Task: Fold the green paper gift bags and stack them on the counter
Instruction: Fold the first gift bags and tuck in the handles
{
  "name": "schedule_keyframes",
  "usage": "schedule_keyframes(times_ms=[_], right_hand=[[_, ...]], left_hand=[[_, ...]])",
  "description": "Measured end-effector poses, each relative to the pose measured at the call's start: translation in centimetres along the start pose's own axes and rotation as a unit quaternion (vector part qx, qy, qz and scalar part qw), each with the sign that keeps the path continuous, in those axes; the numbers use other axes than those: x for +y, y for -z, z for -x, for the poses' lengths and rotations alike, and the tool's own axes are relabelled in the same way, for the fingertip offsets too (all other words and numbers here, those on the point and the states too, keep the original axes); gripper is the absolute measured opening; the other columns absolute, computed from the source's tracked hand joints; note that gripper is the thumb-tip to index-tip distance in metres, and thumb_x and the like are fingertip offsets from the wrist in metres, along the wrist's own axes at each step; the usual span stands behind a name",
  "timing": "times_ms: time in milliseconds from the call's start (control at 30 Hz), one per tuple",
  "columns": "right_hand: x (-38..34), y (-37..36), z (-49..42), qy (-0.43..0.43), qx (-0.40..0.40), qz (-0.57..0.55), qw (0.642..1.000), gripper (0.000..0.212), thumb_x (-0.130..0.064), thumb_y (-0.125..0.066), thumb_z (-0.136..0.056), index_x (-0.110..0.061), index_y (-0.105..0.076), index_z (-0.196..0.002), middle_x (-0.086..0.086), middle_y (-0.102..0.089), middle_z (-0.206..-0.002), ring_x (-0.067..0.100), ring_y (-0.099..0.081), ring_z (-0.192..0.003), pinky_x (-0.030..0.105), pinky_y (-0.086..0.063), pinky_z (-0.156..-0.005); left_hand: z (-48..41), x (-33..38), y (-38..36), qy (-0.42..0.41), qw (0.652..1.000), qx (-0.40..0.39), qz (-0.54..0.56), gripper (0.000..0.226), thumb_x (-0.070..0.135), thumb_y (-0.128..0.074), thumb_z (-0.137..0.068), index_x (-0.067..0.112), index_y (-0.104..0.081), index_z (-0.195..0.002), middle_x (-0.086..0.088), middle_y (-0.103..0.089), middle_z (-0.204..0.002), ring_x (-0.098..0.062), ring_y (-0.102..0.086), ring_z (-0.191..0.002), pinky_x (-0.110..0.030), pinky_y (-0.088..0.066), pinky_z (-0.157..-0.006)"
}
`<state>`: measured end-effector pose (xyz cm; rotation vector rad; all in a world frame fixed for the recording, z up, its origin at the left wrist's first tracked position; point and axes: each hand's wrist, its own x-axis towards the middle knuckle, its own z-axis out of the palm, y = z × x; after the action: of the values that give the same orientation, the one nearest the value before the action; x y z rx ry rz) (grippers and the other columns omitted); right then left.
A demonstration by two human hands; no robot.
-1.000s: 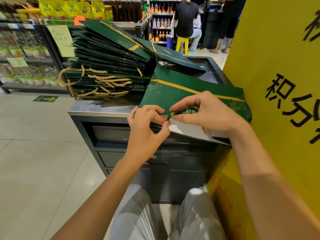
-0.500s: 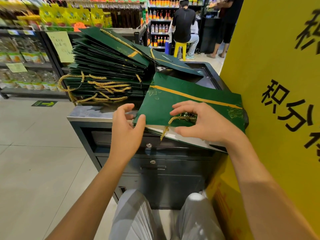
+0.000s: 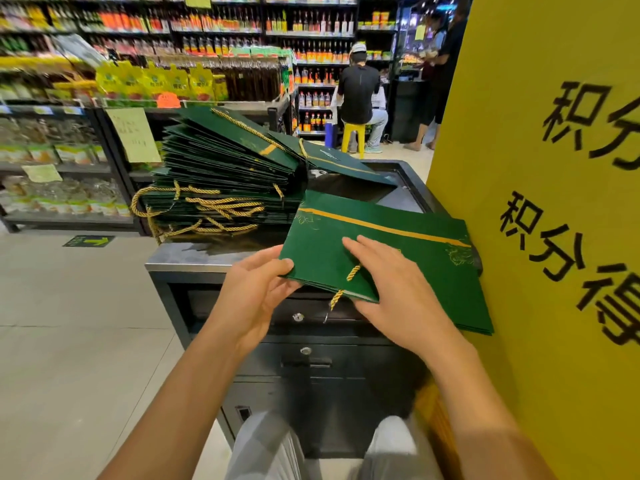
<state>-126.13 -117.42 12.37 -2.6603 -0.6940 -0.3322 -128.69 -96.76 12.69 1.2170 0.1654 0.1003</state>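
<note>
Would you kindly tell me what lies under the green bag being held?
Beneath the held green bag, layered edges, apparently more flat bags, show, and a gold cord hangs out. The counter below them is covered.

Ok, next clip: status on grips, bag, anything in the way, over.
Left grip pinches near corner of flat green paper gift bag. Right grip flat on top, by its gold rope handle. Stack of folded green bags back left.
</note>
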Motion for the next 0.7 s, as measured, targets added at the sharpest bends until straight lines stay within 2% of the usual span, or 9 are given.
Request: schedule_keyframes(times_ms=[67, 133, 233, 300, 367, 467, 533, 600, 700], right_hand=[[0.0, 0.0, 0.4, 0.001, 0.049, -0.057, 0.997, 0.084, -0.019, -0.073, -0.088, -0.039, -0.029, -0.157, -0.015, -0.040, -0.157, 0.009, -0.032, -0.147, 0.039, -0.030, -0.121], [-0.1, 0.1, 0.6, -0.002, 0.091, -0.147, 0.985, 0.079, -0.013, -0.070, -0.089, -0.041, -0.035, -0.154, -0.019, -0.045, -0.152, 0.004, -0.038, -0.142, 0.041, -0.039, -0.116], [-0.6, 0.9, 0.6, -0.001, 0.149, -0.254, 0.956, 0.069, -0.010, -0.069, -0.093, -0.039, -0.044, -0.150, -0.025, -0.050, -0.145, -0.007, -0.042, -0.136, 0.027, -0.039, -0.114], [-1.0, 1.8, 0.5, 0.002, 0.163, -0.290, 0.943, 0.062, -0.009, -0.066, -0.095, -0.037, -0.049, -0.148, -0.026, -0.053, -0.140, -0.012, -0.045, -0.131, 0.014, -0.037, -0.110], [-1.4, 2.5, 0.4, 0.001, 0.174, -0.342, 0.923, 0.058, -0.006, -0.062, -0.098, -0.035, -0.051, -0.147, -0.020, -0.058, -0.139, -0.008, -0.051, -0.127, 0.017, -0.043, -0.108], [-2.1, 3.8, -0.1, 0.025, 0.224, -0.423, 0.877, 0.049, -0.001, -0.056, -0.101, -0.021, -0.053, -0.145, -0.010, -0.066, -0.126, -0.005, -0.061, -0.111, 0.013, -0.049, -0.092], [-2.7, 4.4, -0.2, 0.052, 0.265, -0.447, 0.853, 0.040, -0.004, -0.056, -0.102, -0.014, -0.055, -0.141, -0.005, -0.068, -0.119, 0.000, -0.063, -0.108, 0.016, -0.049, -0.091], [-3.1, 4.1, -0.1, 0.023, 0.299, -0.504, 0.810, 0.032, -0.015, -0.059, -0.102, -0.025, -0.060, -0.131, -0.013, -0.071, -0.114, 0.002, -0.064, -0.110, 0.025, -0.049, -0.097], [-3.3, 3.3, -0.3, -0.070, 0.324, -0.639, 0.694, 0.025, -0.026, -0.062, -0.099, -0.040, -0.063, -0.118, -0.015, -0.072, -0.116, 0.005, -0.066, -0.114, 0.042, -0.050, -0.105]], left_hand=[[0.5, 0.0, -0.2, -0.016, 0.999, -0.012, 0.033, 0.026, 0.021, -0.049, -0.104, 0.012, -0.069, -0.119, -0.004, -0.077, -0.106, -0.016, -0.072, -0.089, -0.029, -0.056, -0.076], [0.8, -0.2, -0.5, -0.023, 0.997, -0.022, 0.063, 0.039, 0.038, -0.039, -0.106, 0.014, -0.068, -0.116, -0.005, -0.075, -0.098, -0.019, -0.069, -0.084, -0.033, -0.052, -0.076], [1.2, -0.7, -1.1, -0.031, 0.999, -0.008, 0.025, 0.033, 0.033, -0.042, -0.105, 0.011, -0.068, -0.107, -0.010, -0.075, -0.094, -0.022, -0.071, -0.081, -0.036, -0.055, -0.078], [1.3, -1.4, -1.4, -0.048, 0.998, 0.004, 0.028, 0.033, 0.027, -0.045, -0.104, 0.009, -0.064, -0.085, -0.010, -0.073, -0.090, -0.022, -0.070, -0.080, -0.037, -0.052, -0.080], [1.3, -1.9, -1.4, -0.063, 0.997, 0.008, 0.053, 0.037, 0.025, -0.043, -0.105, 0.011, -0.057, -0.073, -0.009, -0.069, -0.083, -0.021, -0.066, -0.077, -0.036, -0.049, -0.078], [1.1, -2.8, -1.8, -0.002, 1.000, -0.004, 0.009, 0.038, 0.033, -0.042, -0.106, 0.006, -0.065, -0.094, -0.012, -0.075, -0.094, -0.024, -0.072, -0.081, -0.036, -0.054, -0.077], [1.1, -3.7, -2.3, 0.080, 0.996, -0.032, -0.034, 0.044, 0.043, -0.044, -0.105, 0.006, -0.064, -0.113, -0.013, -0.077, -0.105, -0.026, -0.075, -0.091, -0.037, -0.058, -0.079], [1.4, -4.2, -2.7, 0.129, 0.988, -0.070, -0.046, 0.049, 0.050, -0.047, -0.101, 0.009, -0.060, -0.124, -0.012, -0.076, -0.112, -0.027, -0.075, -0.099, -0.038, -0.059, -0.083], [1.8, -4.4, -3.4, 0.129, 0.984, -0.113, -0.035, 0.044, 0.046, -0.046, -0.102, 0.013, -0.059, -0.128, -0.008, -0.075, -0.116, -0.025, -0.074, -0.105, -0.037, -0.058, -0.087]])
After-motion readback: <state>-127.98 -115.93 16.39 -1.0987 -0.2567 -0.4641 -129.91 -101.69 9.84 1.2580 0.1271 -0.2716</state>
